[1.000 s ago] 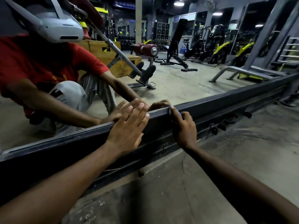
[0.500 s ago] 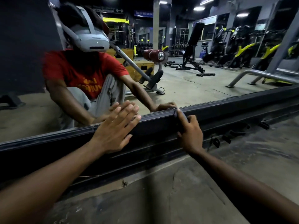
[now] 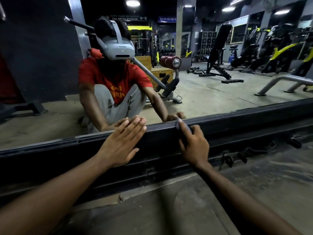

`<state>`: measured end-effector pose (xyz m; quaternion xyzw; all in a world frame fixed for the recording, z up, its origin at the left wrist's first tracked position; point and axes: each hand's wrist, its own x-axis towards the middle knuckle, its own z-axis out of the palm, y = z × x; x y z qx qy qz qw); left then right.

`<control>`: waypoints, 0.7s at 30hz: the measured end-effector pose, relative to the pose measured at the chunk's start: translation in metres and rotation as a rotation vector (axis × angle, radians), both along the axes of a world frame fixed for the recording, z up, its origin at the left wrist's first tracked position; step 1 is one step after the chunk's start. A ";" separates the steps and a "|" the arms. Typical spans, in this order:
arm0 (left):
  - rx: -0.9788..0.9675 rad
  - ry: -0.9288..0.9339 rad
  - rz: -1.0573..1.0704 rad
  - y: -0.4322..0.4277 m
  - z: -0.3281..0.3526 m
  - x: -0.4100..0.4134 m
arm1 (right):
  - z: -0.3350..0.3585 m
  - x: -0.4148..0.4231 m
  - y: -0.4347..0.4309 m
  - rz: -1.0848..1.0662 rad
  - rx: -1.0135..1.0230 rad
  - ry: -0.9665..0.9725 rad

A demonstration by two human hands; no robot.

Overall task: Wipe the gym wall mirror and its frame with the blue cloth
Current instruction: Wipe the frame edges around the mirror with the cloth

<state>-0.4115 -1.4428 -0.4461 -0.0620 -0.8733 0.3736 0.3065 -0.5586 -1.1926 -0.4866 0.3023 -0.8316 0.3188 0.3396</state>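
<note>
blue cloth (image 3: 184,128) sits on the top lip of the frame (image 3: 254,116), mostly hidden under your right hand (image 3: 194,145) — fingers curled round it. your left hand (image 3: 121,144) lies flat, fingers straight and together, tips touching the mirror (image 3: 220,92) just beside. hands apart, low by the floor (image 3: 169,209).

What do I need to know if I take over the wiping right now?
Left hand: flat, fingers straight, fingertips against the mirror just above its bottom frame; it holds nothing.
Right hand: grips the blue cloth and presses it on the frame's upper edge, to the right of the left hand.
Done: the cloth is on the bottom frame; how much is already wiped cannot be told.
Left: probably carry on along the frame, then do the glass.
</note>
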 end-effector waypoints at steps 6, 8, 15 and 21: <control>-0.019 -0.009 -0.054 0.035 0.004 -0.036 | 0.001 -0.004 0.007 0.052 -0.027 -0.021; -0.018 -0.026 -0.055 0.037 0.001 -0.046 | 0.003 -0.002 0.007 0.121 0.084 0.086; 0.015 -0.018 -0.074 0.038 -0.003 -0.052 | 0.002 -0.033 0.035 -0.081 0.107 0.061; -0.044 -0.011 -0.154 0.077 0.007 -0.100 | 0.009 -0.044 0.052 -0.130 -0.031 -0.053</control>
